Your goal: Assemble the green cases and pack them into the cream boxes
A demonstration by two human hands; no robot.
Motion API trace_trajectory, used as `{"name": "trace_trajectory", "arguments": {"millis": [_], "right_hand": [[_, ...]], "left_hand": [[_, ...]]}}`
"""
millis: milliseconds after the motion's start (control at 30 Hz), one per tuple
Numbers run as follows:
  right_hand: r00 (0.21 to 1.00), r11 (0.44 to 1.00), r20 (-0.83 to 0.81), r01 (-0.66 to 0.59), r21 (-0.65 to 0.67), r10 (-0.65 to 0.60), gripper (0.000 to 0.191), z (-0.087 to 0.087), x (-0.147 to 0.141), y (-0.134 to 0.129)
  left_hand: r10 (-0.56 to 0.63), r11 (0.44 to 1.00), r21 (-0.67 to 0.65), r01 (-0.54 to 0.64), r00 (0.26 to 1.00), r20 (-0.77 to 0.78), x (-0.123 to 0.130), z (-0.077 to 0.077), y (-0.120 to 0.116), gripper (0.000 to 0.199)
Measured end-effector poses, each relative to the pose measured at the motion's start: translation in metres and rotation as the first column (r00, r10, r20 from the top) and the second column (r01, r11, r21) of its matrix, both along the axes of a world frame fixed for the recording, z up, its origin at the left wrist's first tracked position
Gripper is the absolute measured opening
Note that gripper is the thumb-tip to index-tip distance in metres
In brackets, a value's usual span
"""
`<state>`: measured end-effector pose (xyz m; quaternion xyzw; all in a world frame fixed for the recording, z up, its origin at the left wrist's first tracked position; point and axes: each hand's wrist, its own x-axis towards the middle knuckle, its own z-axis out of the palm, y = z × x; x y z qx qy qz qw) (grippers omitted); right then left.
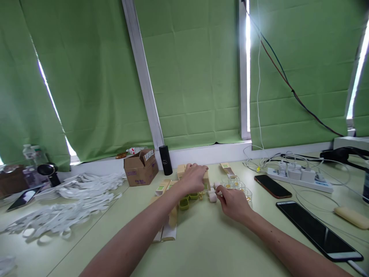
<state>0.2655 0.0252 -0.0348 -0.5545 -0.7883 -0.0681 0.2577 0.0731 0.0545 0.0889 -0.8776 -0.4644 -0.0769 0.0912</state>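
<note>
My left hand [196, 177] reaches over a group of small boxes, its fingers bent down around a beige box [206, 180] that shows beside them. Below it on the table stand green cups [183, 204]. My right hand [233, 201] is just to the right, thumb and fingertips pinched together beside small white pieces [212, 197]; what they hold, if anything, is too small to name. Clear cups with yellow bits [248, 194] stand behind and right of it. Flattened cartons [169, 230] lie left of the green cups.
An open cardboard box [141, 169] and a black cylinder [165, 160] stand at the back. White straps [69, 204] cover the left side. Two phones [317, 229] [272, 186] and a power strip [300, 179] with cables lie right.
</note>
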Motion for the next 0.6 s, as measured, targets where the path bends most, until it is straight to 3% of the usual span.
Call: {"name": "trace_trajectory", "arguments": {"millis": [100, 167, 300, 367, 600], "right_hand": [[1.0, 1.0, 0.0, -0.014, -0.001, 0.014, 0.015, -0.001, -0.002, 0.0], [1.0, 1.0, 0.003, -0.026, -0.001, 0.026, 0.016, -0.001, -0.003, -0.002], [0.999, 0.999, 0.017, -0.048, 0.002, 0.048, 0.017, -0.001, -0.005, -0.006], [0.998, 0.998, 0.026, -0.058, 0.005, 0.058, 0.017, 0.0, -0.007, -0.008], [0.995, 0.996, 0.038, -0.087, -0.002, 0.087, 0.015, -0.003, -0.008, -0.007]], "left_hand": [[0.059, 0.998, 0.017, -0.059, 0.998, -0.015, 0.001, 0.009, 0.035, 0.055], [0.105, 0.994, 0.028, -0.104, 0.994, -0.034, 0.002, 0.006, 0.055, 0.053], [0.197, 0.98, 0.052, -0.193, 0.977, -0.085, 0.006, -0.014, 0.085, 0.037], [0.217, 0.976, 0.06, -0.211, 0.97, -0.109, 0.009, -0.027, 0.095, 0.037], [0.26, 0.965, 0.066, -0.253, 0.955, -0.144, 0.016, -0.059, 0.109, 0.038]]}}
